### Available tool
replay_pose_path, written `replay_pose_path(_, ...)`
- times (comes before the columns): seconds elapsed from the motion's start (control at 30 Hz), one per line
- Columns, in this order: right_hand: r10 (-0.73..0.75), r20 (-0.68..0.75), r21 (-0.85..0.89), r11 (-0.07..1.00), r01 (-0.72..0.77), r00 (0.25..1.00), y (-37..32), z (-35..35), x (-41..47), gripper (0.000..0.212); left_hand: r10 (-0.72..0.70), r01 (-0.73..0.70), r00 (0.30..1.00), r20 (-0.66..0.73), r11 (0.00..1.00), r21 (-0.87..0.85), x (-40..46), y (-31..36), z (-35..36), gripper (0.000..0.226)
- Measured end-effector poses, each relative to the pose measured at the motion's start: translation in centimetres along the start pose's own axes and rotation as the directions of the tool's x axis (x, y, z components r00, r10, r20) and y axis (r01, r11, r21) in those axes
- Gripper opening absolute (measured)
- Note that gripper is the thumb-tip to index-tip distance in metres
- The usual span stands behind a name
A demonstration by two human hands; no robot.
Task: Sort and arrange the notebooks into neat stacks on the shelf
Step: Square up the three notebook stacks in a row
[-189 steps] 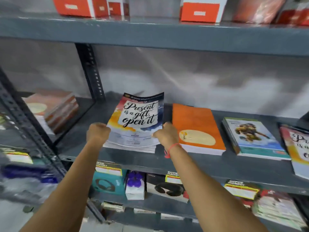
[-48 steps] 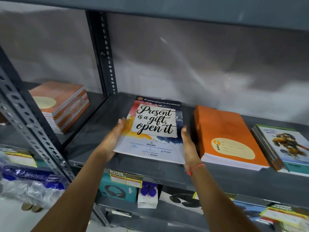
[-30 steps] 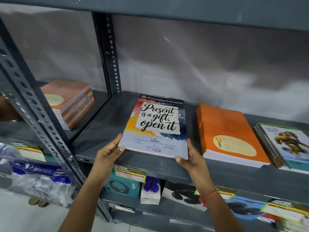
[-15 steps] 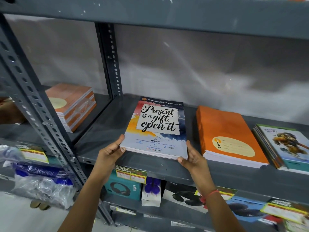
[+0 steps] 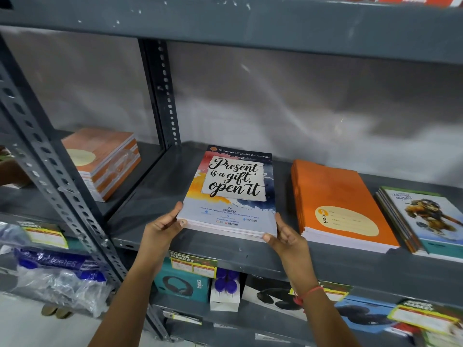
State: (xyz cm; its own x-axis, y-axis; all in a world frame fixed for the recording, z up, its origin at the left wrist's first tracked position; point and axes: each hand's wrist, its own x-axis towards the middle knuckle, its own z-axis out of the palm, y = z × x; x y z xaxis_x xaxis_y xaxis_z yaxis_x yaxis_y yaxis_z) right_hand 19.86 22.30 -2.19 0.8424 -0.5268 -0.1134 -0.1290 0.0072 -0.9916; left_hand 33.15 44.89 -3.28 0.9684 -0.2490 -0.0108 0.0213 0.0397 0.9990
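A stack of "Present is a gift, open it" notebooks (image 5: 233, 194) lies flat on the grey metal shelf (image 5: 155, 196). My left hand (image 5: 165, 226) holds the stack's near left corner, thumb at the front edge. My right hand (image 5: 284, 237) grips its near right corner. To the right lies an orange notebook stack (image 5: 338, 204), then a stack with a cartoon-figure cover (image 5: 423, 219). A further orange stack (image 5: 105, 161) sits in the left bay.
A perforated upright (image 5: 162, 96) stands behind the stack and a slanted one (image 5: 50, 176) at left. The lower shelf holds headphone boxes (image 5: 185, 284) and price tags (image 5: 193, 265). Plastic-wrapped goods (image 5: 57, 276) lie at lower left. A shelf board (image 5: 225, 23) runs overhead.
My hands slid from the stack's sides down to its near corners. The stack has barely shifted over the last second.
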Motion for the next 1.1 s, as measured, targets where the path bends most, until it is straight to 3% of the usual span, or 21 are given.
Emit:
replay_pose_path(0.73,-0.014,-0.190,-0.004,1.000,0.013,0.982,0.0,0.6,0.2,0.050,-0.005,-0.007,0.966,-0.259,0.999,-0.047,-0.2,0.1,1.6,0.033)
replay_pose_path(1.1,-0.072,-0.279,-0.066,0.996,0.055,0.958,0.9,0.5,0.6,0.041,-0.051,0.007,0.953,-0.299,0.989,-0.145,-0.2,0.7,1.8,0.024)
